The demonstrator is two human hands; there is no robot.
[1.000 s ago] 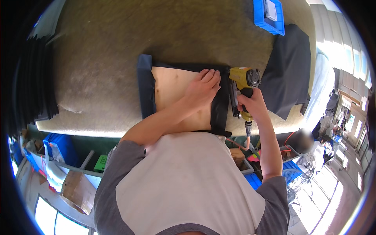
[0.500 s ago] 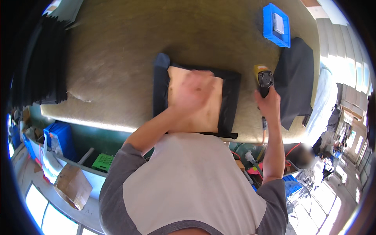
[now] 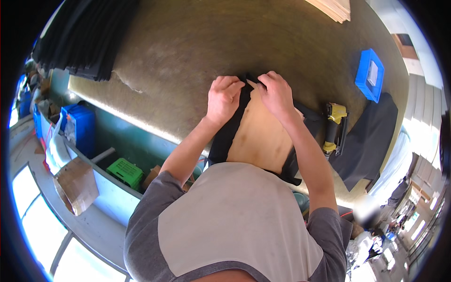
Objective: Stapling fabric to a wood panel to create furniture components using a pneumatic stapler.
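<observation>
A light wooden board (image 3: 260,136) lies on the table in front of me, with black fabric (image 3: 230,136) folded over its edges. At the board's far left corner, my left hand (image 3: 224,99) pinches the fabric. My right hand (image 3: 277,95) is closed on the same fabric just to the right, its fingertips a short way from the left ones. The cloth between them stands up in a small peak. To the right of the board, a yellow and black nail gun (image 3: 335,129) rests on the table, untouched.
Black sheet material (image 3: 369,141) lies right of the nail gun, below a blue tray (image 3: 369,75) holding a small white box. A stack of black fabric (image 3: 89,37) sits far left. Wooden boards (image 3: 334,8) show at the far edge. A green crate (image 3: 125,172) is below the table, left.
My right hand has let go of the nail gun, which now lies on the table, and has moved to the fabric corner. My left hand has gone from the board's face to that corner.
</observation>
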